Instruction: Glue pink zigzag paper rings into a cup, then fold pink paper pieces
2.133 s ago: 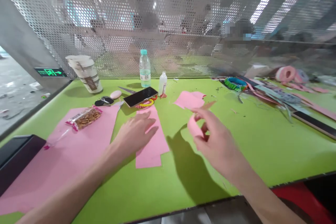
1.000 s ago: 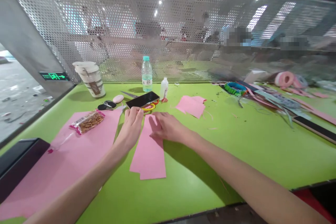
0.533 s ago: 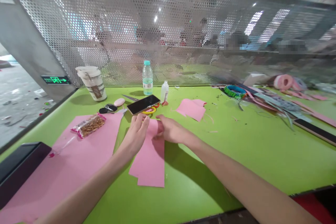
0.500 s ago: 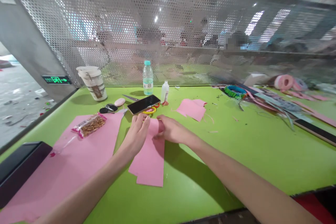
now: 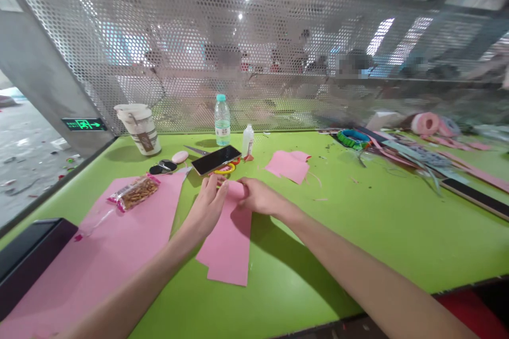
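A strip of pink paper (image 5: pixel 230 254) lies on the green table in front of me, its far end curled up between my hands. My left hand (image 5: pixel 209 204) grips the far left edge with bent fingers. On the right side, my right hand (image 5: pixel 260 196) has its thumb and fingers closed round the curled end; some fingertips are hidden behind the paper. Just beyond my hands lie scissors with yellow handles (image 5: pixel 226 169), partly covered by a black phone (image 5: pixel 217 160).
A large pink sheet (image 5: pixel 147 238) with a snack packet (image 5: pixel 137 193) covers the left. Behind stand a paper cup (image 5: pixel 140 130), a water bottle (image 5: pixel 222 122) and a small white bottle (image 5: pixel 247 141). Pink scraps (image 5: pixel 289 165) lie right of centre; ribbons (image 5: pixel 413 156) pile up farther right. Perforated metal panel (image 5: pixel 191 85) closes the back.
My right hand has shifted slightly and its fingers have closed further over the curled end of the paper. My left hand stays at the left edge. The view has moved a little.
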Demonstrator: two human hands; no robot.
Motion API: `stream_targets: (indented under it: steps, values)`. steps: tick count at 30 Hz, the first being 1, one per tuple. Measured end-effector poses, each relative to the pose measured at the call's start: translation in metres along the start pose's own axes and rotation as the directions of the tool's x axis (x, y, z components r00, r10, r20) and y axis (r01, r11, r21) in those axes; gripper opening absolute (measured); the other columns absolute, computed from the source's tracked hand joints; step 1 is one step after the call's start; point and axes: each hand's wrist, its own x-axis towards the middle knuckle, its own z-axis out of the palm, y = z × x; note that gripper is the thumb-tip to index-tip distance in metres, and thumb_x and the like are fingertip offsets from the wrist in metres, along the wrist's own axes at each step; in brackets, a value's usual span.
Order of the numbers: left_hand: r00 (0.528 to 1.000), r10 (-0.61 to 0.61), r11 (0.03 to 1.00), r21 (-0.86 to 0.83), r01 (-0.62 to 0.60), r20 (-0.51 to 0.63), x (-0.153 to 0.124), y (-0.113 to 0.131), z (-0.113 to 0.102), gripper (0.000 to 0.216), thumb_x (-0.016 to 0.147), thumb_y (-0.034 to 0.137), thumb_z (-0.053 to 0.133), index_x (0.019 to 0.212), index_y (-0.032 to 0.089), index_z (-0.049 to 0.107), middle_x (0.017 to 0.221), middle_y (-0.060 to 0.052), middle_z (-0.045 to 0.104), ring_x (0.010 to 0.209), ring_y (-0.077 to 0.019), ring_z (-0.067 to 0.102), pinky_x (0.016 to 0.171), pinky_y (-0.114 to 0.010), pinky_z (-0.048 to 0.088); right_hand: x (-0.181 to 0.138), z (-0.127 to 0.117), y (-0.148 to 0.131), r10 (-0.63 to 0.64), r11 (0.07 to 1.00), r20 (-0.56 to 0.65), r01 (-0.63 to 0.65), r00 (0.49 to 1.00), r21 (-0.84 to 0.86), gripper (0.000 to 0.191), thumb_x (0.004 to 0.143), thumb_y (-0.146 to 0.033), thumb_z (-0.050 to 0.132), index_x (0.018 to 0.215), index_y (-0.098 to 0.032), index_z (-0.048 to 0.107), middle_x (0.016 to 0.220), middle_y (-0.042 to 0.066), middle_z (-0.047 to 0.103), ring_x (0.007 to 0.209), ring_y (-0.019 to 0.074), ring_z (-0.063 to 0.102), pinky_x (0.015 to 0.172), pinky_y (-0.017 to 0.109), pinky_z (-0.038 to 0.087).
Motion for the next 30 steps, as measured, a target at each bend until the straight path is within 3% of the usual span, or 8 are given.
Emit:
stream_targets:
  steps: [3,7,11,13,16,20,25,30]
  values:
    - [0.998,-0.015,1.0,0.006,0.015,0.054,-0.001,0.007,-0.003,0.038,0.105,0.056,0.054,0.129,0.028,0.062,0.133,-0.012,0.069,0.118,-0.0294,0.07,0.098,-0.045,0.055,-0.007,-0.011,0.006,-0.007,0.985,0.01,0.005,1.0,0.175,0.021,0.072,-0.019,0.079,0.092,-0.014,0.073,0.088,0.003,0.075,0.078,0.0208,0.067,0.069,0.03,0.047]
    - [0.978,-0.12,0.992,-0.024,0.126,0.168,0.004,0.019,-0.016,0.057,0.089,0.058,0.075,0.135,0.026,0.063,0.11,-0.008,0.08,0.089,-0.0287,0.076,0.073,-0.038,0.059,-0.016,-0.028,0.022,0.04,0.927,-0.157,0.023,0.987,0.375,0.038,0.082,-0.029,0.076,0.116,-0.013,0.069,0.115,0.013,0.078,0.099,0.0246,0.074,0.089,0.036,0.056]
    - [0.992,0.057,0.996,0.058,-0.064,0.11,0.013,0.024,-0.03,0.036,0.081,0.045,0.08,0.11,0.024,0.078,0.104,-0.004,0.082,0.089,-0.0277,0.074,0.079,-0.036,0.057,-0.018,-0.037,0.039,0.076,0.875,-0.323,0.092,0.943,0.475,0.047,0.087,-0.029,0.07,0.13,-0.016,0.057,0.133,0.018,0.071,0.114,0.0253,0.071,0.101,0.038,0.056]
    - [0.984,0.168,0.981,0.087,-0.173,0.063,0.015,0.025,-0.033,0.027,0.086,0.044,0.074,0.105,0.024,0.079,0.102,-0.003,0.082,0.09,-0.0271,0.074,0.083,-0.037,0.056,-0.019,-0.039,0.042,0.073,0.866,-0.354,0.117,0.932,0.485,0.05,0.084,-0.024,0.073,0.131,-0.021,0.057,0.132,0.014,0.071,0.117,0.0253,0.069,0.1,0.038,0.056]
    - [0.973,0.23,0.964,0.136,-0.23,0.016,0.015,0.025,-0.033,0.024,0.087,0.042,0.07,0.099,0.024,0.08,0.101,-0.004,0.083,0.091,-0.0273,0.073,0.086,-0.038,0.056,-0.023,-0.042,0.044,0.056,0.868,-0.355,0.13,0.933,0.479,0.06,0.077,-0.017,0.077,0.134,-0.025,0.059,0.121,0.008,0.071,0.106,0.0237,0.069,0.09,0.036,0.057]
    - [0.985,0.171,0.981,0.089,-0.17,-0.002,0.016,0.023,-0.031,0.019,0.082,0.041,0.07,0.085,0.024,0.078,0.094,-0.006,0.082,0.089,-0.0275,0.073,0.085,-0.039,0.058,-0.026,-0.047,0.049,0.034,0.88,-0.325,0.125,0.945,0.457,0.058,0.071,-0.014,0.081,0.126,-0.023,0.067,0.105,0.002,0.068,0.09,0.0196,0.065,0.08,0.032,0.055]
    - [0.997,0.068,0.998,0.017,-0.067,-0.025,0.018,0.021,-0.03,0.022,0.078,0.043,0.075,0.086,0.022,0.078,0.092,-0.006,0.081,0.087,-0.0266,0.074,0.081,-0.038,0.059,-0.023,-0.047,0.058,0.013,0.891,-0.319,0.133,0.948,0.434,0.045,0.074,-0.016,0.078,0.119,-0.021,0.073,0.08,-0.006,0.06,0.076,0.0143,0.058,0.077,0.029,0.048]
    - [0.999,-0.044,0.996,-0.075,0.043,-0.011,0.018,0.011,-0.021,0.021,0.075,0.039,0.079,0.086,0.02,0.078,0.097,-0.008,0.082,0.089,-0.0271,0.075,0.079,-0.036,0.058,-0.022,-0.041,0.059,0.049,0.899,-0.334,0.104,0.941,0.426,0.014,0.078,-0.022,0.078,0.092,-0.018,0.08,0.088,0.003,0.074,0.086,0.0198,0.066,0.083,0.034,0.05]
